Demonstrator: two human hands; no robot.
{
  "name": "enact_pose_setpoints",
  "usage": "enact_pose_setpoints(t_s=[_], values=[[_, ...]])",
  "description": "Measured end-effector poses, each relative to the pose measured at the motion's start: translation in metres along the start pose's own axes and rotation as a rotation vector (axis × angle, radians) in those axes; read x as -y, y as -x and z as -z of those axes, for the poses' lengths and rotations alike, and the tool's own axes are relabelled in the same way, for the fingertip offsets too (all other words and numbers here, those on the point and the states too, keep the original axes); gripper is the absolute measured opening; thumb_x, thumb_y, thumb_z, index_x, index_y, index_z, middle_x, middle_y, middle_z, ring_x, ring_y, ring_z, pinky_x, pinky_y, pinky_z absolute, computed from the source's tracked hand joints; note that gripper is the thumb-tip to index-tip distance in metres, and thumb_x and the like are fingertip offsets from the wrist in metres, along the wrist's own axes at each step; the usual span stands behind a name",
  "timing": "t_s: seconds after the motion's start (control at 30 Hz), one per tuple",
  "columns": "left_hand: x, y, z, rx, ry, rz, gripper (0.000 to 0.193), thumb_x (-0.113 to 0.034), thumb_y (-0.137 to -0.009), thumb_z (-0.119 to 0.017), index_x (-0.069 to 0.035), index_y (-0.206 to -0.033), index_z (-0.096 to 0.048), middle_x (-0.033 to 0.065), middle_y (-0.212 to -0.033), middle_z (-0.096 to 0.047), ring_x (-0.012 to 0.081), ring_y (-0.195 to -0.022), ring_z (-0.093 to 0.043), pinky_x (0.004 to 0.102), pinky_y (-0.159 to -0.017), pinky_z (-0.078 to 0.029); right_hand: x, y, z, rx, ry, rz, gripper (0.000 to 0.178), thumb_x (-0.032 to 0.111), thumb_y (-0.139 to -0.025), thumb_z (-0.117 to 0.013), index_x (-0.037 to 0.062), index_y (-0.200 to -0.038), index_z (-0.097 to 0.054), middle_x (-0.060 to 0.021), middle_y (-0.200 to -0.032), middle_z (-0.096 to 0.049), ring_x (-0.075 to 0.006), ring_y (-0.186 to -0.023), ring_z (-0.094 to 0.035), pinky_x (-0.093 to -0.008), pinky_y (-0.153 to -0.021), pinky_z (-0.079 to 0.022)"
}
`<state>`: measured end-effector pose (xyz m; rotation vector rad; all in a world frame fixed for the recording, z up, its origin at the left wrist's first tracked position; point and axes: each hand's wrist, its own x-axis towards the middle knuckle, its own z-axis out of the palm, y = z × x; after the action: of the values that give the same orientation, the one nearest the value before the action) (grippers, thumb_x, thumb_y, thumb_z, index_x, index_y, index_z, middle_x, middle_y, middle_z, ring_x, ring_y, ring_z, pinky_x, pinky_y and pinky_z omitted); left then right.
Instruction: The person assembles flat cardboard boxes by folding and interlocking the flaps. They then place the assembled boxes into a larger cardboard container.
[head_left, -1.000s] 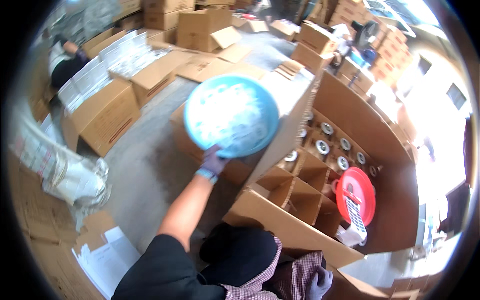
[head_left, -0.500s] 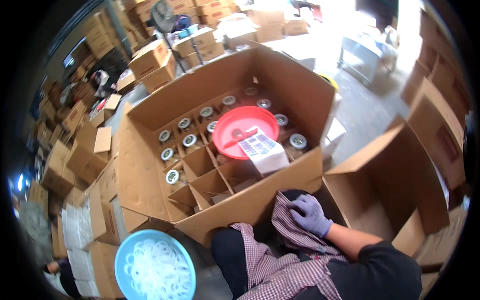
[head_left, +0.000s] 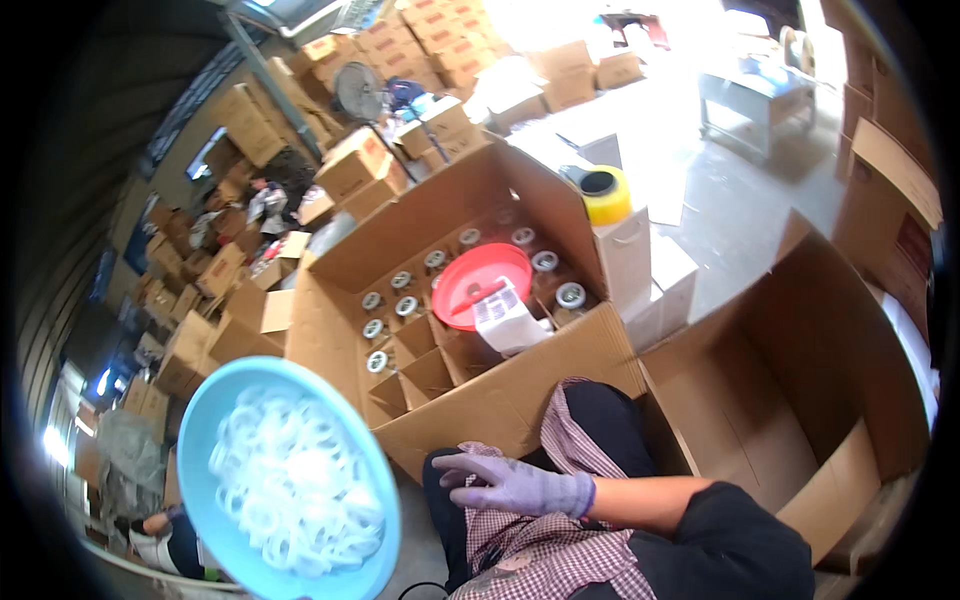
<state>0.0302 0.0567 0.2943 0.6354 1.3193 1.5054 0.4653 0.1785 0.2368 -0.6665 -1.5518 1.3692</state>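
To the left of the lap, a tilted blue bowl (head_left: 270, 373) full of whitish rings (head_left: 300, 480) sits apart from the gloved right hand (head_left: 520, 486), whose fingers are loosely spread with nothing in them. The left hand is out of sight, so its hold cannot be told. A white label strip (head_left: 508, 325) on the red lid (head_left: 508, 262) bears dark print too small to read. The lid rests over a divided carton (head_left: 520, 395) of jars (head_left: 570, 295), in front of the knees. Grey floor (head_left: 720, 220) shows beyond, with stacked boxes (head_left: 440, 35) and a fan (head_left: 358, 92).
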Motion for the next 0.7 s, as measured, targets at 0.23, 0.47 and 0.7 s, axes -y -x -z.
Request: enact_pose_setpoints(t_s=[0.23,0.47,0.7], values=[[0.021,0.026,-0.071,0.266,0.21,0.185,0.078,0.0,-0.074,-0.055,-0.002,-0.15,-0.037,0.019,-0.145,-0.051,0.0395,-0.132,-0.049,0.0537,-0.115,-0.038,0.085,0.064,-0.003,-0.111,-0.353,-0.298,0.059,0.021,-0.101,-0.055,0.001,-0.151,-0.033,-0.0147,-0.125,-0.057,-0.0172,-0.105,-0.063,-0.0285,-0.085,-0.055],[0.084,0.01,-0.086,0.753,-0.554,-0.415,0.04,0.009,-0.074,-0.058,-0.007,-0.111,-0.061,0.0133,-0.104,-0.069,0.0315,-0.101,-0.067,0.0401,-0.092,-0.052,0.03,0.139,-0.001,-0.385,-0.563,-0.482,0.068,0.041,-0.101,-0.054,0.0029,-0.15,-0.027,-0.0187,-0.137,-0.05,-0.027,-0.121,-0.056,-0.0401,-0.096,-0.051],[0.108,-0.009,-0.128,0.758,0.23,0.415,0.066,-0.004,-0.083,-0.072,0.002,-0.144,-0.047,0.0125,-0.135,-0.062,0.0228,-0.125,-0.058,0.0352,-0.112,-0.043,0.005,0.157,-0.029,-0.536,-0.785,-0.6,0.076,0.019,-0.087,-0.063,0.0035,-0.153,-0.03,-0.0182,-0.149,-0.047,-0.0347,-0.136,-0.048,-0.05,-0.117,-0.036]])
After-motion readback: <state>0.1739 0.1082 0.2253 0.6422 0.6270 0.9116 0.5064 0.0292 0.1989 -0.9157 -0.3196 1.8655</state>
